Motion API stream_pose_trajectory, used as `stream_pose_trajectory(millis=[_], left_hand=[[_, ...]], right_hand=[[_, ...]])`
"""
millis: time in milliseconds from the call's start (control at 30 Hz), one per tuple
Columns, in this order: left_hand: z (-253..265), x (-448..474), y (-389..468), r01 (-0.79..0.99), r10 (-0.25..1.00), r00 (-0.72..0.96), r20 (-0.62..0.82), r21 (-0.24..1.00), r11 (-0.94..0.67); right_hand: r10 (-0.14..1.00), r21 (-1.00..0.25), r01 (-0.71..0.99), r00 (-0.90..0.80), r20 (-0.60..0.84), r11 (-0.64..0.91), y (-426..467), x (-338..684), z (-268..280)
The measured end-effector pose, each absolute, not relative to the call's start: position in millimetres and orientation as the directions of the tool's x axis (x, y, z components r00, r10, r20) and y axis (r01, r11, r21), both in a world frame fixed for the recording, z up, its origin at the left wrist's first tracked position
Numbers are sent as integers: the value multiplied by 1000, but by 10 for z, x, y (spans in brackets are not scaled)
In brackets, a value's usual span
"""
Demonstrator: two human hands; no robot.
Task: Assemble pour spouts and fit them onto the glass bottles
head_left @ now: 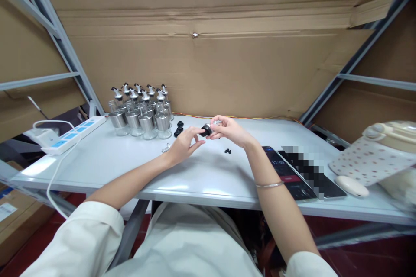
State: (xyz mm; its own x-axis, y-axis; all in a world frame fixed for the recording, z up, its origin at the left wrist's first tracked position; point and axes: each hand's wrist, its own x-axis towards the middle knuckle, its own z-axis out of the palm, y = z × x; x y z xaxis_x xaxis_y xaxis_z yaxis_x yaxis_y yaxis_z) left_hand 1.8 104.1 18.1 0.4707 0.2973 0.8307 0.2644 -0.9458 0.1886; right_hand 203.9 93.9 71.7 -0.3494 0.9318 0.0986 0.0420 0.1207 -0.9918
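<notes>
My right hand [227, 130] is closed on a pour spout with a black ribbed stopper [206, 130], held above the table with the stopper pointing left. My left hand [184, 145] is beside it, its fingertips at the stopper and its thumb apart below. Next to my left hand lies a silver spout part [166, 147]. A small group of black stoppers [178, 130] sits behind it. Several tiny black caps [228, 151] lie in front of my right hand. Glass bottles with steel sleeves [147, 122] stand at the back left; those behind carry pour spouts [133, 93], while the front ones have bare necks.
A white power strip [76, 133] with a cable lies along the left edge. To the right are a phone [286, 173], a second dark flat device [328, 186], a white oval case [351, 186] and a dotted container [360, 160]. Cardboard [208, 73] walls the back.
</notes>
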Motion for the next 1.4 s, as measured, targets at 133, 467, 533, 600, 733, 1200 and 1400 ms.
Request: stream_pose_trajectory(millis=[133,467,533,600,733,1200,1400], left_hand=[[143,15,1055,298,539,359,762,454,-840],[193,11,1063,231,705,325,631,670,-706],[203,6,1056,255,705,324,631,660,-707],[211,6,1040,267,710,332,621,660,-702],[213,23,1011,277,706,354,614,652,-706],[223,24,1051,241,780,308,545,748,-618],[231,16,1050,254,782,300,546,744,-617]], right_hand=[[918,-990,37,-382,108,133,949,2051,725],[910,-975,66,-378,174,213,909,2077,744],[909,-974,71,-380,171,214,905,2075,748],[919,-976,82,-361,158,200,911,2072,747],[932,-973,105,-323,162,205,917,2057,750],[911,-907,292,-368,187,304,931,2073,763],[903,-902,295,-385,190,316,969,2064,748]])
